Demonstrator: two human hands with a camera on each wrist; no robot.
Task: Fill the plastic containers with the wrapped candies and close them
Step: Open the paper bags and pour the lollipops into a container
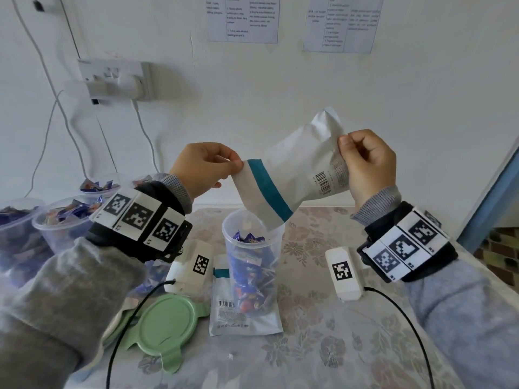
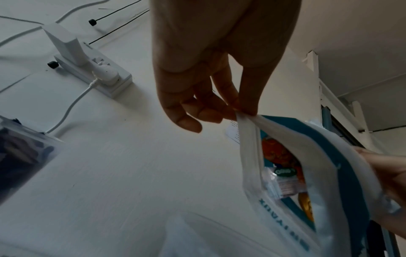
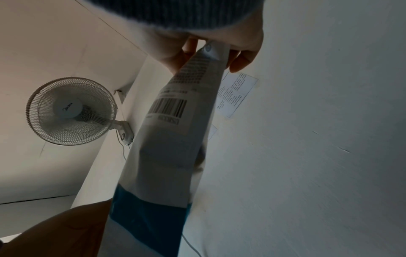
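Both hands pinch a white, teal-banded candy bag [image 1: 295, 169]: left hand [image 1: 206, 167] at its open mouth, right hand [image 1: 368, 164] at its bottom, tipped over a clear plastic cup [image 1: 252, 256] of wrapped candies.

A white power strip [image 1: 116, 80] is fixed to the white wall [image 1: 280, 88], with a white adapter [image 2: 63, 43] plugged into it and white and black cables [image 1: 56, 113] trailing down from it. Two printed sheets [image 1: 243, 18] are stuck to the wall higher up. A floral cloth [image 1: 323, 332] covers the tabletop. At the right edge stands a blue door frame [image 1: 494, 197], with patterned floor tiles [image 1: 500, 248] beyond it. In the right wrist view a white wall-mounted fan [image 3: 71, 111] sits near the ceiling, its grille facing the room.
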